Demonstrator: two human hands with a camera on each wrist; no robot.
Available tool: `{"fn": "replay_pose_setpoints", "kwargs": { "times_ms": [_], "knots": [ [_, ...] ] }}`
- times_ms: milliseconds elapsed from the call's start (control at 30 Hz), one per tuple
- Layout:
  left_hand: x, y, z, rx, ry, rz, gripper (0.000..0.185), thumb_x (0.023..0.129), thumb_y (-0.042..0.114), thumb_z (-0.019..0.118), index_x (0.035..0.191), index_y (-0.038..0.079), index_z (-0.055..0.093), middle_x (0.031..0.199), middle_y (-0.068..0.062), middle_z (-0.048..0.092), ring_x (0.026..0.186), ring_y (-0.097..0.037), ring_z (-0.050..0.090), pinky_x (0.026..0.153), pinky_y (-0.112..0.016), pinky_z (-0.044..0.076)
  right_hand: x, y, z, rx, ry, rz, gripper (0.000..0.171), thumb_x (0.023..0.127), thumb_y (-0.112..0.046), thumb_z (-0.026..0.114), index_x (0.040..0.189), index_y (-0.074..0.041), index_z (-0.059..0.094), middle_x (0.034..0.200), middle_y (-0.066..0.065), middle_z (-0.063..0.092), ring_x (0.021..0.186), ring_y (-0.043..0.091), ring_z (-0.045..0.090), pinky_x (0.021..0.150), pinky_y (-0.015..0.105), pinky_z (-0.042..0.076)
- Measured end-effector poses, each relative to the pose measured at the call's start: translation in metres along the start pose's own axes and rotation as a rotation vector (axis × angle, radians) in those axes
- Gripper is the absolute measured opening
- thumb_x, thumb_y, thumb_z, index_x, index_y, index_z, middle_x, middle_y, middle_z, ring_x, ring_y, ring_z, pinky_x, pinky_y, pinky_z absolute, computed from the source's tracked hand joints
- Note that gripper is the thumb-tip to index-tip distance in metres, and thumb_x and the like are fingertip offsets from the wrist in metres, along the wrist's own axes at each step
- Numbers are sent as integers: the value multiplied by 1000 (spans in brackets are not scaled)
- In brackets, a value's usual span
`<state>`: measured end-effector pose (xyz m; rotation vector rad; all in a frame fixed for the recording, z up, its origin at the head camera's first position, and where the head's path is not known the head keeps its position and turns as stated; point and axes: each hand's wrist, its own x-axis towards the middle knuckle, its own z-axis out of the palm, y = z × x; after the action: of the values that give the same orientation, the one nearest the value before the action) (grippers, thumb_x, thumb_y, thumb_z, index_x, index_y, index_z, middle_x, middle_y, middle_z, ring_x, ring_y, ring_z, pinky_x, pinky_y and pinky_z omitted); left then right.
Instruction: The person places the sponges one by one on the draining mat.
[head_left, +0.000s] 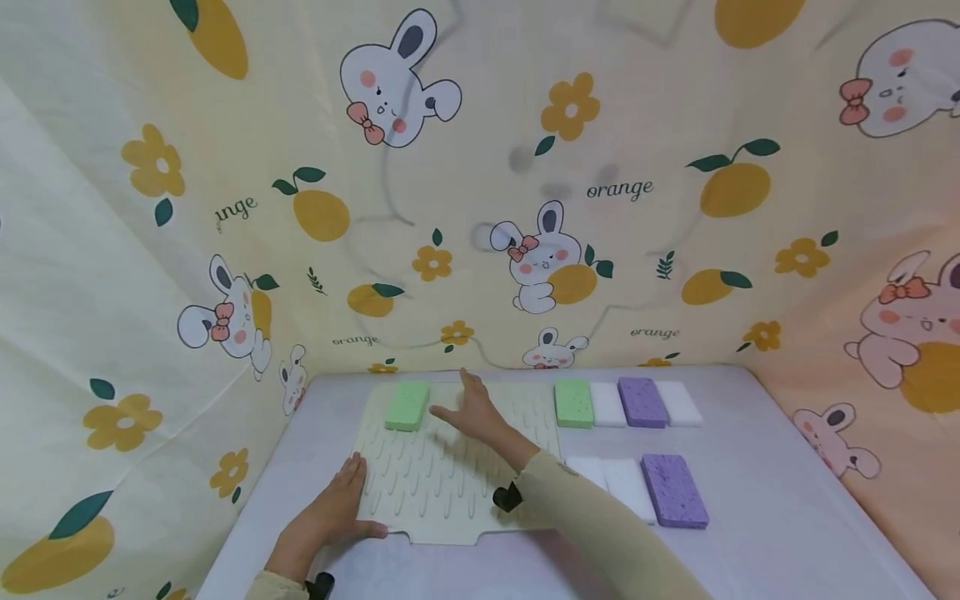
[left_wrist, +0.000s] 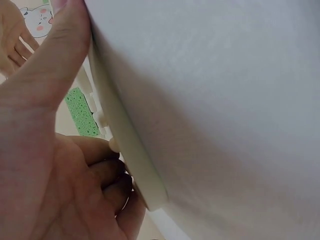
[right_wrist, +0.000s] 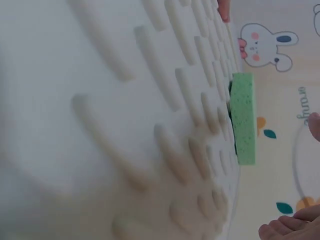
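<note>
A cream pegged board (head_left: 442,537) with rows of slim raised pegs lies flat. My left hand (head_left: 333,504) holds its near left corner, fingers along the left edge and thumb at the front edge. In the left wrist view, the fingers of that hand (left_wrist: 95,185) curl against the board's rim (left_wrist: 127,145). A green sponge (head_left: 407,406) sits among the pegs at the board's far left, seen edge-on in the right wrist view as a green sponge block (right_wrist: 244,120). Just right of it, my right hand (head_left: 476,408) is over the board with thumb and fingers spread, holding nothing.
Right of the board, a back row holds a green sponge (head_left: 573,403), a white sponge (head_left: 607,405), a purple sponge (head_left: 642,402) and another white one (head_left: 679,404). Nearer lie white sponges (head_left: 630,487) and a purple sponge (head_left: 674,491). A printed cloth (head_left: 480,183) encloses the table.
</note>
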<state>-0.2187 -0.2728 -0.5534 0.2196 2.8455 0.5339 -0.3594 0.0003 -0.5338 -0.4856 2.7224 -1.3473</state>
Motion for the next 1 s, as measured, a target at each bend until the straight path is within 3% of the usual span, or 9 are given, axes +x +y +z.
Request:
{"fn": "replay_pose_setpoints", "kwargs": {
  "times_ms": [600,1000],
  "knots": [
    [2,-2,0,9,-5,-8,140,70,56,96,161,-19,21,171,-38,14,160,-54,16,131,-63,23,-40,15,-55,-65,30,-22,111,94,-54,80,171,-3,18,174,25,25,161,44,24,126,65,34],
    [1,-1,0,10,-16,-1,141,69,59,95,161,-18,22,172,-38,14,160,-54,17,131,-63,23,-74,47,-90,-142,84,-9,109,93,-48,84,168,3,23,171,29,29,158,48,27,126,66,34]
  ]
}}
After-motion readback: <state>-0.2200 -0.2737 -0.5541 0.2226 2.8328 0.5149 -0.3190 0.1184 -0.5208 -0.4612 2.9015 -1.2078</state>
